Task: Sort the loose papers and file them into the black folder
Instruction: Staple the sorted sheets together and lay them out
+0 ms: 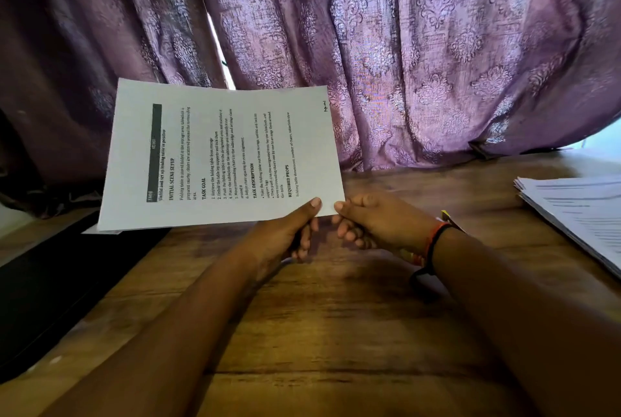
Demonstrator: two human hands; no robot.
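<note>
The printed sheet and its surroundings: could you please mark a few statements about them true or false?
1. The left hand grips the printed sheet near a corner. True.
2. The printed sheet lies flat on the table. False: it is held up above it.
3. A paper stack lies at the table's right. True.
4. The black folder lies at the right. False: it is at the left.

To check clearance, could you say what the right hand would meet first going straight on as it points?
Probably the printed sheet, its corner already at the right hand; beyond it, the left hand.
</note>
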